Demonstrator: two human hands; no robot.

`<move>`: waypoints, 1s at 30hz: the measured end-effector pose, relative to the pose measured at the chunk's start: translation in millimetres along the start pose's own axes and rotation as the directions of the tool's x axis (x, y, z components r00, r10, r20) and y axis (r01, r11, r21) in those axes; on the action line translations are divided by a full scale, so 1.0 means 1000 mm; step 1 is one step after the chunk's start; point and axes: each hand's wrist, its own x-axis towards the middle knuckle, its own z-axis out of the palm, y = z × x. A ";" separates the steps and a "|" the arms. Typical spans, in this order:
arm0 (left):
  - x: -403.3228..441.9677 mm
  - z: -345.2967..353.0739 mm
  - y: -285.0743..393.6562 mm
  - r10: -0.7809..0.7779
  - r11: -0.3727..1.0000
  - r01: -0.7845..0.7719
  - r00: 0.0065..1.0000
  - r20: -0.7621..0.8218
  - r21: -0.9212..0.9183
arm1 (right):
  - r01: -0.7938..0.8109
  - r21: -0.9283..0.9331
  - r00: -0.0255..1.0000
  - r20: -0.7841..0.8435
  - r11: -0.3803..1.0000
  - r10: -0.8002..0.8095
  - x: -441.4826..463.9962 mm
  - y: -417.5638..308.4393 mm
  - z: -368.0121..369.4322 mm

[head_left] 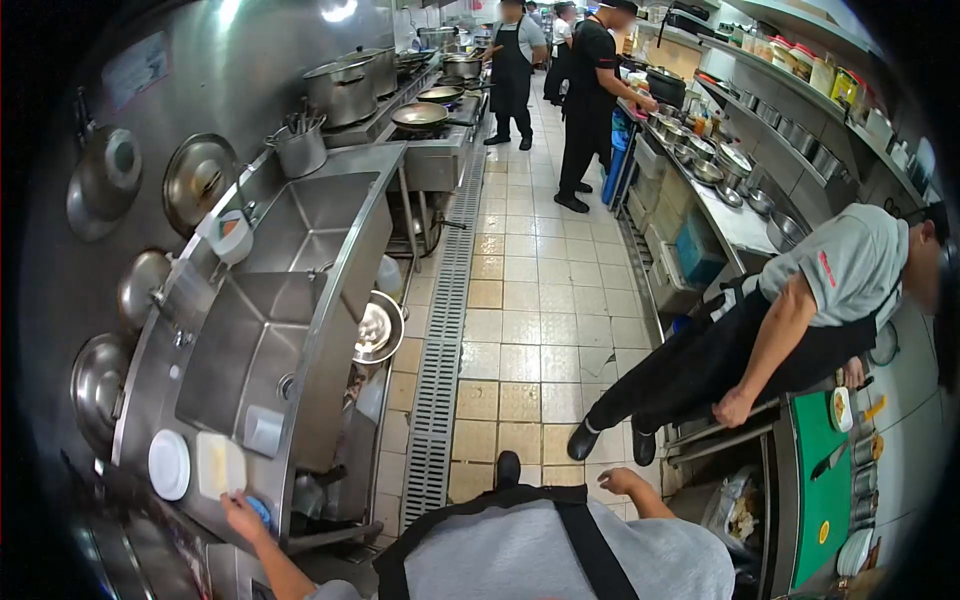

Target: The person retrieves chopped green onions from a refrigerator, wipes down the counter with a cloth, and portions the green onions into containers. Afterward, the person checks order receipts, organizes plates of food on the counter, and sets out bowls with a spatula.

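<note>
My left hand [241, 515] reaches down at the lower left, its fingers closed on the near edge of a rectangular white plastic container [207, 470]. Something pale yellow lies in that container, which rests on the steel sink counter. Left of it is a round white plate or lid [169, 465]. A small blue item [260, 510] shows just beside my left hand, partly hidden. My right hand [626, 482] hangs in front of my body over the floor, fingers loosely bent and apart, with nothing in it.
A double steel sink [235, 360] runs along the left, with a white jug [263, 431] inside. A person [780, 310] stands close on my right, beside a green cutting board [822, 490] with a knife [828, 462]. A drain grate [440, 400] crosses the tiled aisle; other people work farther off.
</note>
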 end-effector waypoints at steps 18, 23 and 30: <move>0.037 0.247 0.584 0.772 0.628 -0.441 0.461 0.438 -0.641 | 0.233 0.953 0.775 -0.063 0.191 -0.629 0.361 -0.296 -0.524; 0.074 0.364 0.734 0.885 0.416 -0.264 0.335 0.322 -0.870 | 0.227 0.974 0.873 -0.206 -0.006 -0.442 0.449 -0.209 -0.609; 0.101 0.579 0.906 0.567 0.502 0.792 0.001 0.824 -0.347 | 0.436 0.874 0.877 -0.359 -0.214 0.318 0.505 -0.034 -0.703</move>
